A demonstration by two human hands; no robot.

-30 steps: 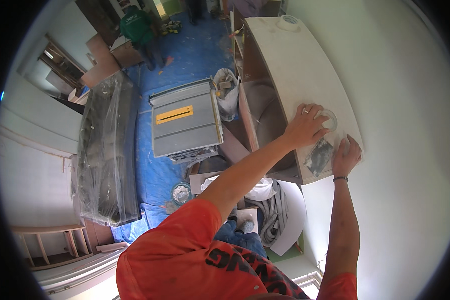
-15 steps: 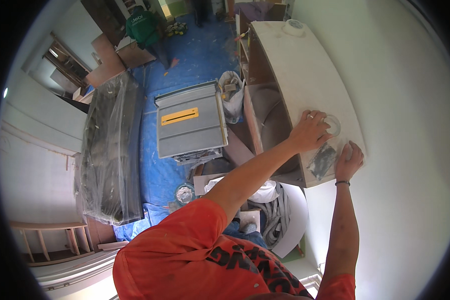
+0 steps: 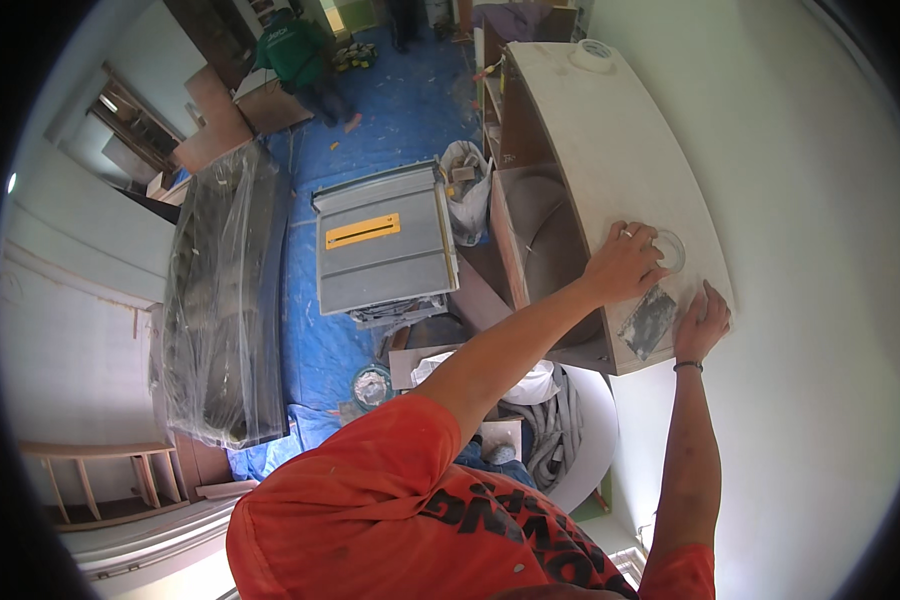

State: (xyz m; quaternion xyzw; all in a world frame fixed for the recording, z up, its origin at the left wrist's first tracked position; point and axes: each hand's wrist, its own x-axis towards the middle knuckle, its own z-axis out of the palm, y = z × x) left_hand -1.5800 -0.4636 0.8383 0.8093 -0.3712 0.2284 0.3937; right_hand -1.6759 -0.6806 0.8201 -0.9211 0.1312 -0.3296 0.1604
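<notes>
My left hand [image 3: 625, 265] is closed with its fingers curled against the near-left rim of a pale roll of tape [image 3: 673, 250]. Both are over the light top panel [image 3: 610, 150] of a long brown cabinet. Close to the panel's near right corner is my right hand [image 3: 702, 325], thumb and fingers bent together at the edge by the wall; whatever they grip is too small to make out. Between the two hands lies a flat, smudged grey rectangular piece [image 3: 648, 325]. A second white roll [image 3: 593, 57] rests at the panel's far end.
Left of the cabinet stands a grey table saw [image 3: 385, 250] with a yellow insert, beside a white sack [image 3: 465, 190] of offcuts. Grey hose [image 3: 550, 440] lies coiled below. Plastic-wrapped furniture [image 3: 225, 300] lines the left. A person in green [image 3: 295, 55] bends over boards far off.
Both hands keep nearly the same places; the right fingers have shifted very slightly. The whole view has moved a little, and the person in green has changed posture slightly.
</notes>
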